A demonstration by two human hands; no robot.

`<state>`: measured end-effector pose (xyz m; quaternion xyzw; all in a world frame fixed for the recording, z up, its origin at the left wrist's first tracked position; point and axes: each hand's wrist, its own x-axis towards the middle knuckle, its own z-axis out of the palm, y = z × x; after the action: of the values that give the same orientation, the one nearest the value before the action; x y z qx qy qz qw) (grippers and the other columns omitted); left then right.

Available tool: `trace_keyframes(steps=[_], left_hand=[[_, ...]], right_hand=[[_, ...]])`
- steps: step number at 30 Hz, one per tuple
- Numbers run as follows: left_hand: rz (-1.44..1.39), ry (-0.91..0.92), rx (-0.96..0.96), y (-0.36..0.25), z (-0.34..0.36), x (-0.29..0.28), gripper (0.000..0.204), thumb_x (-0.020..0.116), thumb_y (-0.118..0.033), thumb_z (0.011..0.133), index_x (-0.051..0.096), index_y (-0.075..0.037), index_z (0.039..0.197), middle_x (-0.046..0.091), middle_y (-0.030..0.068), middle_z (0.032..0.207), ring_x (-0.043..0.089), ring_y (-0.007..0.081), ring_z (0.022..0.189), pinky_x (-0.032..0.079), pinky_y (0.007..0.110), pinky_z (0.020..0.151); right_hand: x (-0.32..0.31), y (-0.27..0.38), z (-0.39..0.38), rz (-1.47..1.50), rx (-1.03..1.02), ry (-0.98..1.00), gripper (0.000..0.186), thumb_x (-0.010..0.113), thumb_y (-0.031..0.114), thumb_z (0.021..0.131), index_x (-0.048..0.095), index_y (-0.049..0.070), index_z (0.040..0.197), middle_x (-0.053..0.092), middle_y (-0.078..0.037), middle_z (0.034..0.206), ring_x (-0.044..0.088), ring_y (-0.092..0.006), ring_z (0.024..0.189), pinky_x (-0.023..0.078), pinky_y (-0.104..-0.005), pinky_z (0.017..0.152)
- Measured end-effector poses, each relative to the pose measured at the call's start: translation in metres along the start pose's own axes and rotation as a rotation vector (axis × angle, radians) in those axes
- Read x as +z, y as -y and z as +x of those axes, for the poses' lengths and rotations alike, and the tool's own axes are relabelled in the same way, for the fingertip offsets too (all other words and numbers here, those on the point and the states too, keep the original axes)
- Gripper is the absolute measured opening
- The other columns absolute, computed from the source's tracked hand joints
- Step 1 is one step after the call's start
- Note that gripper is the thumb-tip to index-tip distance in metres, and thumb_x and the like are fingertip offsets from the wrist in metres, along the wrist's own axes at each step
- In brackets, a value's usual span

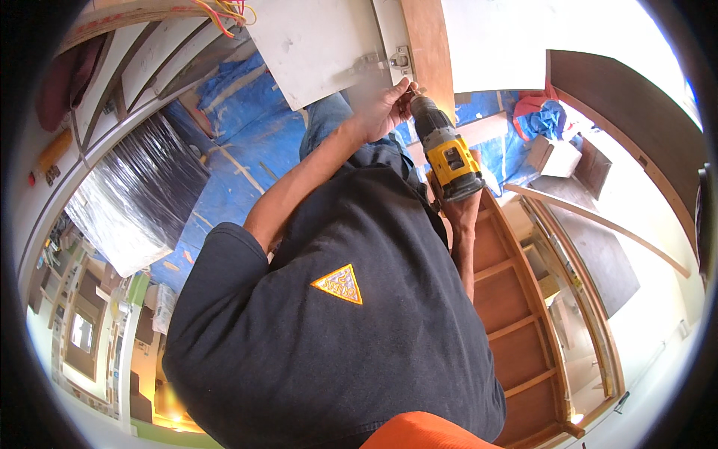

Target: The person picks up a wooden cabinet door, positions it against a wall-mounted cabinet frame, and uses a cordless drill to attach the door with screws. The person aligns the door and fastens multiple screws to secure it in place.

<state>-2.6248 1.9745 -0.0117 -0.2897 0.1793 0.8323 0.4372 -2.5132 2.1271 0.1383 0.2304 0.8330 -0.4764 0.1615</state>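
My right hand [464,209] is wrapped round the handle of a yellow and black cordless drill [451,161], below its body. The drill points away from me, its chuck toward a brown wooden edge strip [428,45]. My left hand [385,114] is closed in a pinch right at the drill's tip; whatever sits between the fingertips is too small to make out. Just beyond those fingers, a metal cabinet hinge [402,58] is fixed beside the strip. A white panel [318,45] stands to the left of the hinge, and a bright white panel [493,45] to the right.
Blue sheeting [239,168] covers the floor. At left stands a large block wrapped in shiny plastic film [142,194]. A ribbed wooden frame [516,314] lies at right, near a loose plank [598,224]. Coloured wires [228,13] hang at the top left.
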Motion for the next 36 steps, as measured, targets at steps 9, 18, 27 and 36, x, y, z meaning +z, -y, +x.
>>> trace_keyframes(steps=[9, 18, 27, 36], left_hand=[[1.016, -0.247, 0.392, -0.022, -0.025, -0.023, 0.041, 0.066, -0.034, 0.095, 0.057, -0.004, 0.122, 0.064, 0.0071, 0.112, 0.061, 0.0161, 0.100, 0.051, 0.034, 0.090], [2.059, -0.340, 1.115, -0.066, -0.001, -0.043, 0.034, 0.076, -0.026, 0.081, 0.068, -0.018, 0.114, 0.060, -0.0025, 0.115, 0.057, 0.0197, 0.110, 0.047, 0.038, 0.094], [1.998, -0.135, 1.186, -0.074, 0.009, -0.056, 0.033, 0.076, -0.017, 0.081, 0.067, -0.011, 0.112, 0.062, 0.0008, 0.104, 0.058, 0.0205, 0.101, 0.050, 0.034, 0.092], [2.032, -0.312, 1.112, -0.068, 0.004, -0.035, 0.028, 0.072, -0.018, 0.085, 0.066, -0.013, 0.112, 0.060, 0.0004, 0.104, 0.056, 0.0201, 0.103, 0.049, 0.037, 0.085]], right_hand=[[0.007, 0.000, 0.005, 0.034, -0.043, -0.109, 0.048, 0.079, 0.004, 0.076, 0.049, 0.002, 0.113, 0.066, -0.010, 0.096, 0.064, -0.0172, 0.088, 0.052, -0.0296, 0.078], [0.004, 0.007, 0.014, 0.103, -0.039, -0.157, 0.040, 0.079, 0.001, 0.074, 0.055, 0.003, 0.107, 0.066, -0.008, 0.094, 0.064, -0.0182, 0.085, 0.052, -0.0294, 0.078], [0.002, 0.016, 0.020, 0.000, -0.030, -0.120, 0.041, 0.079, 0.002, 0.074, 0.055, 0.004, 0.107, 0.067, -0.009, 0.095, 0.065, -0.0182, 0.086, 0.052, -0.0296, 0.077], [0.002, 0.009, 0.028, -0.049, 0.016, -0.037, 0.057, 0.080, 0.006, 0.080, 0.051, -0.001, 0.128, 0.066, -0.012, 0.108, 0.066, -0.0189, 0.098, 0.054, -0.0332, 0.086]])
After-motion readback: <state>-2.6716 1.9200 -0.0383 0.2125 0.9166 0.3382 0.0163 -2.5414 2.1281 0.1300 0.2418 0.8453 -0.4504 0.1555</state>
